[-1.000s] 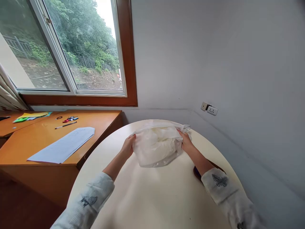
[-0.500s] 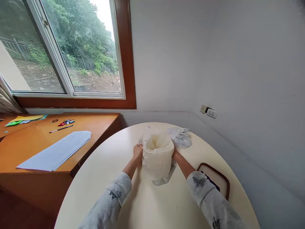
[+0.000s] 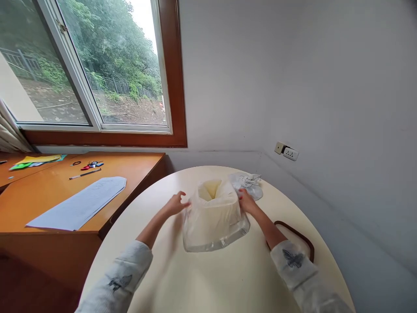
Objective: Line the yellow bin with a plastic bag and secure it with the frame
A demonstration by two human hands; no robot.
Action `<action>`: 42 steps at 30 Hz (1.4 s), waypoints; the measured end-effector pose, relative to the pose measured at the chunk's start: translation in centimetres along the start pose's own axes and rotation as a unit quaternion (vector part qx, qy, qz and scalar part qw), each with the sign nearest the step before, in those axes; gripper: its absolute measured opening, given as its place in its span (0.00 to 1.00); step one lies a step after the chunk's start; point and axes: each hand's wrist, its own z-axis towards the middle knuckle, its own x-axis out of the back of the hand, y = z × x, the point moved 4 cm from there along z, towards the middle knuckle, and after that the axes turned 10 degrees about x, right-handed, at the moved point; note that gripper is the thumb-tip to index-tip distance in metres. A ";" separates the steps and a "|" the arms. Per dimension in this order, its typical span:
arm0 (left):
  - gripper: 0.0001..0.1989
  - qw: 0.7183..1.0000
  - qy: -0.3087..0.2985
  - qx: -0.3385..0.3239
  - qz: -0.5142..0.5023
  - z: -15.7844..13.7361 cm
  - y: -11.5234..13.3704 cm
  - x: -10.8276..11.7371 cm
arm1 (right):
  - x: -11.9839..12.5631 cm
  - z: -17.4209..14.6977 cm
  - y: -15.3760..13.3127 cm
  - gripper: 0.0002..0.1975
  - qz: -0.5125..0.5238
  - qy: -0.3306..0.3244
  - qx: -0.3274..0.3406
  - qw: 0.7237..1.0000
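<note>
On the round table [image 3: 208, 282] stands a cream-coloured bin [image 3: 212, 189], its mouth facing up. A translucent plastic bag [image 3: 213, 226] lines it and is folded over the rim, its loose edge flaring around the outside. My left hand [image 3: 176, 204] is at the bin's left, thumb and fingers spread, fingertips close to the bag. At the right side, my right hand [image 3: 247, 202] has its fingers loosely apart against or just beside the bag; contact is hard to make out. Behind my right hand lies a knotted clear plastic bag [image 3: 249, 182].
A brown frame-like loop [image 3: 298, 232] lies on the table by my right forearm, partly covered by it. On the wooden desk [image 3: 137, 163] to the left are paper sheets [image 3: 81, 202], a pen [image 3: 85, 174] and keys [image 3: 93, 164]. A wall stands behind the table.
The bag's loose edge has come down and spread wider around the bin. My left hand has let go and moved left, opening. My right hand has shifted slightly up and right.
</note>
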 end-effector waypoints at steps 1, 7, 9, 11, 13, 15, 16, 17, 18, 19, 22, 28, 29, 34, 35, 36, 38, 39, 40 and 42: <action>0.16 0.999 0.024 -0.017 -0.013 -0.4 0.4 1.5 | 0.9 0.2 -0.2 0.27 0.000 0.025 0.002 1.000; 0.17 0.941 0.087 -0.328 -0.009 -7.1 7.6 6.4 | 4.9 -2.1 -6.7 0.14 0.031 0.156 0.196 0.968; 0.17 0.914 0.057 -0.396 0.059 -8.9 9.2 5.2 | 4.9 -4.0 -9.6 0.14 0.013 0.126 0.324 0.938; 0.12 0.898 0.058 -0.421 0.112 -9.7 9.7 3.8 | 4.3 -5.8 -11.2 0.15 -0.027 0.059 0.397 0.916; 0.10 0.884 0.078 -0.438 0.143 -10.4 9.4 2.6 | 3.9 -7.5 -11.5 0.15 -0.067 0.010 0.428 0.901; 0.10 0.864 0.099 -0.468 0.158 -11.5 9.0 1.9 | 3.9 -9.1 -11.3 0.15 -0.096 0.005 0.454 0.886; 0.10 0.851 0.106 -0.487 0.163 -12.2 8.8 1.6 | 4.0 -9.9 -11.1 0.14 -0.107 0.012 0.465 0.879; 0.10 0.839 0.111 -0.505 0.168 -13.0 8.6 1.4 | 4.1 -10.8 -11.0 0.14 -0.115 0.019 0.476 0.872; 0.10 0.828 0.116 -0.521 0.171 -13.8 8.4 1.3 | 4.2 -11.6 -10.8 0.13 -0.122 0.024 0.484 0.866; 0.10 0.820 0.120 -0.532 0.174 -14.6 8.2 1.2 | 4.4 -12.3 -10.7 0.13 -0.127 0.027 0.490 0.862; 0.09 0.808 0.132 -0.549 0.167 -16.4 7.5 1.1 | 4.5 -14.3 -10.7 0.13 -0.141 0.025 0.503 0.852; 0.09 0.807 0.133 -0.555 0.150 -17.8 5.9 1.0 | 4.5 -16.4 -11.3 0.13 -0.158 0.006 0.536 0.829; 0.09 0.807 0.132 -0.555 0.151 -17.9 5.8 1.1 | 4.5 -16.5 -11.4 0.13 -0.158 0.004 0.539 0.827; 0.08 0.806 0.137 -0.556 0.150 -18.3 5.9 1.5 | 4.5 -16.7 -11.5 0.14 -0.164 -0.010 0.536 0.828; 0.08 0.807 0.138 -0.554 0.149 -18.3 5.9 1.5 | 4.5 -16.7 -11.5 0.14 -0.163 -0.012 0.534 0.830; 0.08 0.808 0.138 -0.553 0.149 -18.3 5.9 1.5 | 4.5 -16.7 -11.5 0.14 -0.161 -0.011 0.532 0.831; 0.09 0.810 0.138 -0.551 0.145 -18.3 5.8 1.5 | 4.5 -16.8 -11.5 0.14 -0.159 -0.010 0.530 0.833; 0.09 0.811 0.138 -0.550 0.144 -18.4 5.8 1.4 | 4.5 -16.8 -11.5 0.14 -0.159 -0.010 0.529 0.834; 0.09 0.811 0.137 -0.550 0.144 -18.4 5.7 1.4 | 4.6 -16.9 -11.6 0.14 -0.160 -0.009 0.527 0.835; 0.08 0.810 0.132 -0.552 0.148 -18.4 5.8 1.3 | 4.8 -17.0 -12.2 0.14 -0.160 -0.002 0.522 0.838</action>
